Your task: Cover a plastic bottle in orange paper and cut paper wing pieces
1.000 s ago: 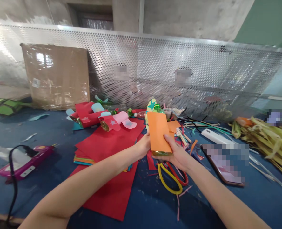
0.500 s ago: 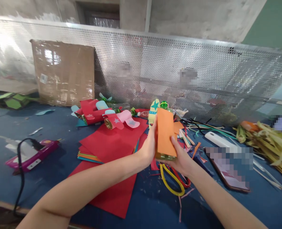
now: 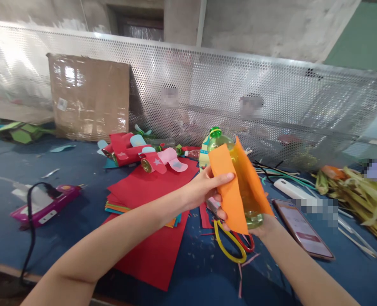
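A clear plastic bottle with a green cap (image 3: 214,132) is held upright above the blue table (image 3: 64,178), with a sheet of orange paper (image 3: 231,193) curled part-way round it. My left hand (image 3: 204,187) pinches the near edge of the orange paper between thumb and fingers. My right hand (image 3: 258,227) grips the bottle from below and behind; its fingers are mostly hidden by the paper. Under my hands lie scissors with yellow and red handles (image 3: 229,246).
Red paper sheets (image 3: 153,191) and finished paper-covered bottle planes (image 3: 134,155) lie at centre left. A purple glue gun (image 3: 43,206) with a black cord sits at left. A phone (image 3: 303,229), a white bar (image 3: 287,187) and green leaves (image 3: 363,191) lie at right. A perforated metal screen (image 3: 271,102) stands behind.
The orange paper, wrapped close around the bottle before, has opened out. My left hand now pulls its near edge away, and the bottle shows between the paper's sides.
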Action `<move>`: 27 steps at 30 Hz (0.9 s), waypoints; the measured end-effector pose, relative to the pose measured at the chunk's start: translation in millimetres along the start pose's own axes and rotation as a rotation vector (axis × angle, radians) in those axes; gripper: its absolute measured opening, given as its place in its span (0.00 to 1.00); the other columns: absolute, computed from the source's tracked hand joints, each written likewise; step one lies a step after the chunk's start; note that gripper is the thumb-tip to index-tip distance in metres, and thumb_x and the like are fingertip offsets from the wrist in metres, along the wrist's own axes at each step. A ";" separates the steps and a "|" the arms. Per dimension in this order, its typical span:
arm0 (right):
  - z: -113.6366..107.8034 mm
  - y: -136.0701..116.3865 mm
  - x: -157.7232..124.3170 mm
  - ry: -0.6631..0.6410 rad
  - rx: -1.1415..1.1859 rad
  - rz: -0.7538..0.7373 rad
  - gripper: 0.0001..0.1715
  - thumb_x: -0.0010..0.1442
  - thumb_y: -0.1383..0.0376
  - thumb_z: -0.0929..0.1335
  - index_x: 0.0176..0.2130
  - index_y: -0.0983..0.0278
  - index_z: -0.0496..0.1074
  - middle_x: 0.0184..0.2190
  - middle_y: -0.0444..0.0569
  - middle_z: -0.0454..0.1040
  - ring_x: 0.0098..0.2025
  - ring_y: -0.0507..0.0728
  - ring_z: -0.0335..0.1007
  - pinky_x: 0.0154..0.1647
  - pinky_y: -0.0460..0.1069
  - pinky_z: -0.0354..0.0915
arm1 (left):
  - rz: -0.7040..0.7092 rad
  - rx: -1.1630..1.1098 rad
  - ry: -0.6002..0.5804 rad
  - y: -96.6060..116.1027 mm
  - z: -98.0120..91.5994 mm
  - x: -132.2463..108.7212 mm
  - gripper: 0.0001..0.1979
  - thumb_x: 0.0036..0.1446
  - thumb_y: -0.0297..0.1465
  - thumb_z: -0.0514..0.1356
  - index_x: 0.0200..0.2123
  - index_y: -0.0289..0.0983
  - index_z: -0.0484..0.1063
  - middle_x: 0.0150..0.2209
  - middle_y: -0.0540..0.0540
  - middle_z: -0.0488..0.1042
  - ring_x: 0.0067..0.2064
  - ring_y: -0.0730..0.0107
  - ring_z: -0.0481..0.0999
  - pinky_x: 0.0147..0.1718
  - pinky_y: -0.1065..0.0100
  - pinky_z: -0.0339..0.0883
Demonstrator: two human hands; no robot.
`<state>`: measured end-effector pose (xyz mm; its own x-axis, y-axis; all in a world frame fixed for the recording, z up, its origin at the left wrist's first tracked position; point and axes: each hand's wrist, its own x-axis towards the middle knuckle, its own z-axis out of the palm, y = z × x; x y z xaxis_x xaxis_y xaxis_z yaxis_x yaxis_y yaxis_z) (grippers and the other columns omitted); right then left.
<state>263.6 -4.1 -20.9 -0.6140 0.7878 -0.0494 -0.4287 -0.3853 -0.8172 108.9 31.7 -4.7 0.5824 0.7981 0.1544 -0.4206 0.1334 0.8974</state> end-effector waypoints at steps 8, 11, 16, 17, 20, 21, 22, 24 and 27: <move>-3.3 5.8 3.1 0.069 -0.081 0.044 0.23 0.46 0.46 0.73 0.31 0.62 0.75 0.37 0.53 0.80 0.44 0.66 0.75 0.45 0.61 0.70 | 0.002 0.159 0.117 -4.0 -1.2 0.5 0.21 0.45 0.43 0.66 0.37 0.34 0.70 0.24 0.48 0.71 0.17 0.77 0.64 0.14 0.73 0.51; -7.7 5.6 4.7 0.097 -0.108 0.035 0.26 0.45 0.44 0.73 0.33 0.62 0.76 0.37 0.52 0.80 0.47 0.66 0.75 0.48 0.62 0.69 | 0.002 0.193 0.138 -7.1 -3.1 0.6 0.18 0.48 0.42 0.64 0.37 0.35 0.70 0.23 0.48 0.71 0.17 0.75 0.65 0.14 0.73 0.54; -23.8 11.9 8.1 0.160 -0.134 -0.010 0.27 0.45 0.44 0.74 0.36 0.61 0.76 0.40 0.51 0.81 0.50 0.64 0.74 0.52 0.60 0.67 | 0.017 0.187 0.164 -11.2 -9.8 4.8 0.16 0.48 0.38 0.64 0.38 0.36 0.71 0.23 0.48 0.72 0.23 0.70 0.70 0.24 0.69 0.64; -27.0 14.1 8.7 0.172 -0.138 -0.022 0.26 0.44 0.45 0.75 0.36 0.61 0.76 0.41 0.50 0.81 0.50 0.64 0.74 0.52 0.60 0.67 | 0.013 0.182 0.162 -11.8 -11.8 6.3 0.16 0.47 0.38 0.65 0.38 0.36 0.71 0.24 0.47 0.72 0.25 0.68 0.72 0.26 0.68 0.66; -31.3 19.1 9.6 0.192 -0.153 -0.044 0.27 0.43 0.47 0.76 0.39 0.59 0.75 0.43 0.48 0.80 0.50 0.62 0.74 0.53 0.59 0.67 | -0.025 0.128 0.196 -13.8 -16.9 10.5 0.21 0.44 0.36 0.67 0.41 0.36 0.71 0.29 0.45 0.76 0.29 0.65 0.75 0.30 0.67 0.68; -30.8 19.6 9.6 0.193 -0.159 -0.043 0.28 0.42 0.48 0.77 0.40 0.59 0.75 0.43 0.48 0.80 0.50 0.62 0.74 0.53 0.59 0.67 | -0.035 0.104 0.219 -14.7 -17.8 11.4 0.22 0.43 0.36 0.68 0.43 0.36 0.71 0.31 0.45 0.77 0.31 0.65 0.76 0.31 0.67 0.68; -29.6 19.4 9.5 0.194 -0.166 -0.038 0.28 0.42 0.49 0.77 0.40 0.59 0.75 0.44 0.49 0.80 0.49 0.62 0.75 0.52 0.59 0.68 | -0.043 0.081 0.240 -15.6 -18.3 11.8 0.23 0.43 0.37 0.68 0.44 0.37 0.70 0.34 0.44 0.78 0.32 0.64 0.76 0.30 0.67 0.69; -26.1 17.3 8.9 0.198 -0.180 -0.020 0.27 0.43 0.51 0.78 0.40 0.60 0.75 0.43 0.49 0.80 0.47 0.62 0.76 0.51 0.59 0.69 | -0.042 0.042 0.269 -17.6 -17.6 11.8 0.23 0.44 0.38 0.68 0.44 0.37 0.70 0.36 0.43 0.79 0.33 0.64 0.77 0.30 0.67 0.69; -22.0 12.4 7.7 0.205 -0.196 0.004 0.26 0.42 0.54 0.79 0.39 0.61 0.76 0.41 0.50 0.81 0.44 0.62 0.77 0.49 0.59 0.70 | -0.037 -0.012 0.295 -20.2 -14.7 10.4 0.20 0.45 0.39 0.69 0.40 0.36 0.71 0.32 0.45 0.79 0.31 0.65 0.77 0.29 0.68 0.70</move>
<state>268.2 7.8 -44.0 -0.4596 0.8751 -0.1515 -0.2780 -0.3037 -0.9113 113.2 46.0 -27.3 0.3712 0.9285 -0.0067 -0.4117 0.1710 0.8951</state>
